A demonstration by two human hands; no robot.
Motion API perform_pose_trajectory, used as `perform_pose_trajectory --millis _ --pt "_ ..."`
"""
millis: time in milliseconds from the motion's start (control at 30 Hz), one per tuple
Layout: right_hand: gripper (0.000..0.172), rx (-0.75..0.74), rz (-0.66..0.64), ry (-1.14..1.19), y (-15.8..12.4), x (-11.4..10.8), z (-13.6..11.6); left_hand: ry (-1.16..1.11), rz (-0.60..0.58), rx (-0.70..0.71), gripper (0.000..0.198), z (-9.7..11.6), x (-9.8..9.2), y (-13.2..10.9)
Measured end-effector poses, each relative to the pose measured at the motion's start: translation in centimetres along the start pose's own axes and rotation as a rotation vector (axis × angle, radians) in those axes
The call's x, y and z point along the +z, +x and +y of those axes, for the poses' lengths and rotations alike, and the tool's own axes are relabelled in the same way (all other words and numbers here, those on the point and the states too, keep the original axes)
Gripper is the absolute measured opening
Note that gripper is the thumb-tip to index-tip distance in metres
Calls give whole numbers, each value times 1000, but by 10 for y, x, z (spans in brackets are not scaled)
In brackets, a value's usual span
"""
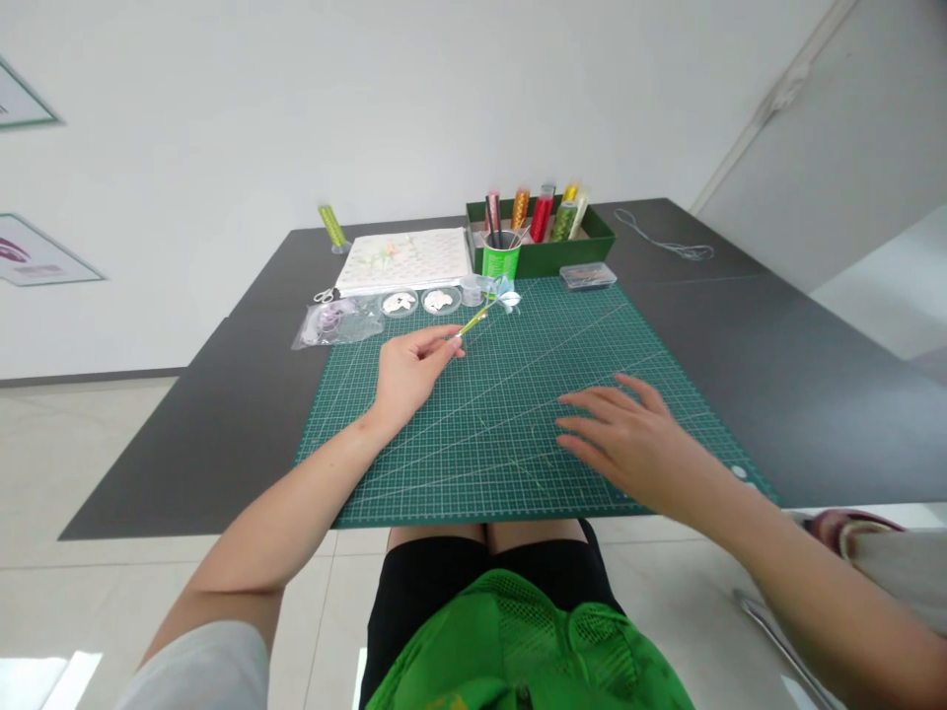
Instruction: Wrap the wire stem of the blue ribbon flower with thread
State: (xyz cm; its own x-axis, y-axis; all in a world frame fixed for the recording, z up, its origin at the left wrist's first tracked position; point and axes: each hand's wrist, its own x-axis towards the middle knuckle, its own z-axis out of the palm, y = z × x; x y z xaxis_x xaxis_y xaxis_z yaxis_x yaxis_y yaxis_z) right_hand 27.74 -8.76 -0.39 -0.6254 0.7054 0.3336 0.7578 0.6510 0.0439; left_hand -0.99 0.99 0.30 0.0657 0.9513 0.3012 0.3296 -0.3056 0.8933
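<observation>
Green flower stem (473,322) is being pinched by left hand (415,367); right hand (625,434), fingers spread, is apparently hovering above mat (495,394).

Flower (507,298) over cutting mat (488,424), box (566,258) behind

Toward the back of the counter (747,355) we see a green box (566,258) holding colourful thread spools (543,217), with a loose pale cord (690,250) to its right. We also see framed pictures (48,258) on the white wall (296,118).
</observation>
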Motion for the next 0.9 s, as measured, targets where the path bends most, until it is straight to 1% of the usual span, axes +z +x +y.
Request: perform_pose_trajectory --millis 67,100,133,200,267,333,367,400,433,467,500,533,567,600,633,700,733,800,867,900 --pt "51 134 43 -182 -4 -5 24 -9 -16 13 30 3 2 -3" --pt "55 196 22 -238 -3 -7 34 -10 -20 22 29 4 2 -4" --pt "58 240 8 -258 0 -8 42 -11 -20 29 28 5 3 -5" --pt "60 264 -58 -158 16 -9 52 -21 -24 34 26 5 3 -6" --pt "60 250 -142 104 40 -7 52 -43 -34 25 25 6 4 -8" --pt "63 234 -277 466 68 1 44 -64 -46 16 25 7 4 -9" --pt "65 231 -314 667 81 6 37 -71 -55 15 25 7 4 -10" --pt "67 216 -303 882 93 13 29 -82 -57 20 25 8 4 -11" --pt "68 195 -255 1095 103 19 20 -92 -61 28 25 9 4 -12" --pt "64 189 -211 1270 111 26 12 -94 -59 36 25 9 3 -12" --pt "60 183 -154 1408 118 31 3 -85 -51 44 25 10 3 -13" --pt "58 209 -115 1501 122 36 -4 -68 -39 52 24 11 3 -13" --pt "56 248 -91 1532 125 40 -11 -47 -27 57 24 12 3 -13" --pt "52 284 -49 1506 126 42 -16 -28 -17 60 23 13 3 -14" --pt "47 324 3 1429 126 43 -20 -19 -9 59 23 13 3 -14" --pt "38 372 119 1163 122 45 -24 -26 -7 42 24 14 4 -15" --pt "35 369 165 1005 119 45 -25 -39 -14 29 24 14 5 -16" --pt "35 304 214 684 112 47 -24 -63 -31 -2 23 12 7 -17" --pt "36 180 260 376 105 50 -23 -70 -45 -34 23 10 9 -18" --pt "34 113 303 233 102 51 -21 -71 -44 -46 23 9 10 -19"
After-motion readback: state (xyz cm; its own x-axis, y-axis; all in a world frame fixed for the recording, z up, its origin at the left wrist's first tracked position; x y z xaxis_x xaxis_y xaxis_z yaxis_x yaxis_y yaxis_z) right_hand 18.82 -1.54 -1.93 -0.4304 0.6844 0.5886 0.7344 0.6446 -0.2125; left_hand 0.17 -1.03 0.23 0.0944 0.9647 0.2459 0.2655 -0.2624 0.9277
